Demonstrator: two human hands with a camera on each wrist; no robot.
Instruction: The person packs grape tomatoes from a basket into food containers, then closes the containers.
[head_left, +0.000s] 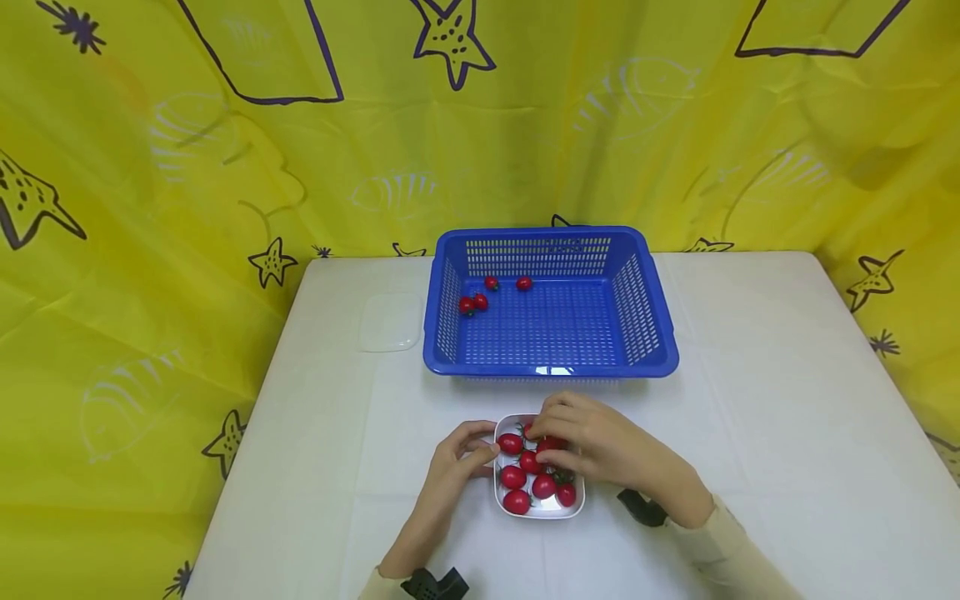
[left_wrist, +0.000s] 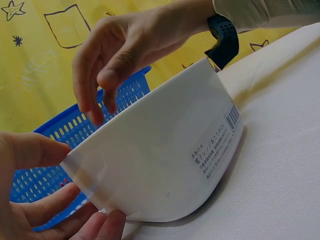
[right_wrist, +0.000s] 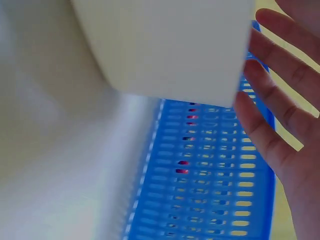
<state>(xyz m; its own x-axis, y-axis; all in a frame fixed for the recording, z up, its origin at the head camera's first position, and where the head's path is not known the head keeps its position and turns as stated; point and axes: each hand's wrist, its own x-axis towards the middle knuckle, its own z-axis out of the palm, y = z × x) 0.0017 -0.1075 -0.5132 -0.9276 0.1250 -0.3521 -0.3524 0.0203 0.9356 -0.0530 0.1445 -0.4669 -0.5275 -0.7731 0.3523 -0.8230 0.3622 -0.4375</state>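
Observation:
A small white container (head_left: 536, 510) of cherry tomatoes (head_left: 513, 477), some with green stems, sits in front of the basket. My left hand (head_left: 456, 468) holds it at its left side, thumb at the rim; the left wrist view shows fingertips against the outer wall, which bears a barcode label (left_wrist: 215, 142). From the right, my right hand (head_left: 592, 437) reaches over the rim, fingers bent down among the tomatoes, thumb apart from the index finger. A tomato (head_left: 551, 444) shows between them. In the right wrist view its fingers (right_wrist: 270, 90) are spread beside the container; their tips are partly hidden.
A blue mesh basket (head_left: 551, 371) stands behind the container, with several tomatoes (head_left: 481, 301) at its left and back. A clear lid (head_left: 390, 322) lies left of it on the white table (head_left: 765, 400). A yellow patterned curtain (head_left: 525, 150) hangs behind.

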